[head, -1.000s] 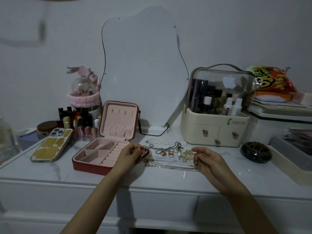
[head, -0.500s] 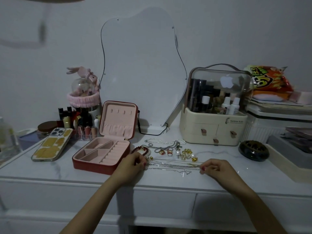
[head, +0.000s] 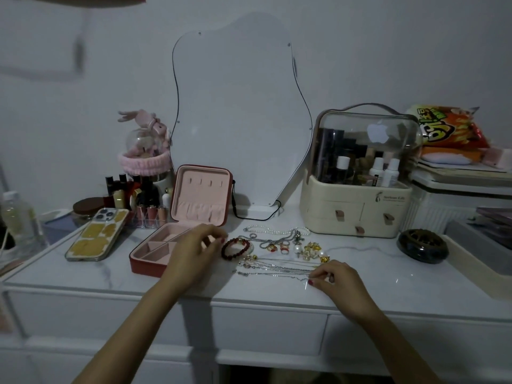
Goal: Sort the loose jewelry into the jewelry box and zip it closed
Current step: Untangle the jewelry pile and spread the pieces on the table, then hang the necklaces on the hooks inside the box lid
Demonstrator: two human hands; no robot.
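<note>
The red jewelry box (head: 144, 268) stands open, its pink lid (head: 201, 195) upright and its pink tray bare. My left hand (head: 194, 253) hovers over the tray's right end, fingers loosely curled, nothing visible in them, fingertips just left of a red bead bracelet (head: 235, 249). To the right lie a pearl necklace (head: 277, 231), rings (head: 278, 248), gold earrings (head: 311, 250) and several thin silver chains (head: 277, 268). My right hand (head: 342, 284) pinches the right end of one thin chain near the table's front.
A phone (head: 97, 236) lies left of the box, with lipsticks (head: 151, 212) behind it. A wavy mirror (head: 238, 120) leans on the wall. A cream cosmetics case (head: 357, 214) and a dark round dish (head: 422, 246) stand to the right.
My left hand let go of the chains' left end and moved up-left over the box tray. My right hand slid toward me with the chain end.
</note>
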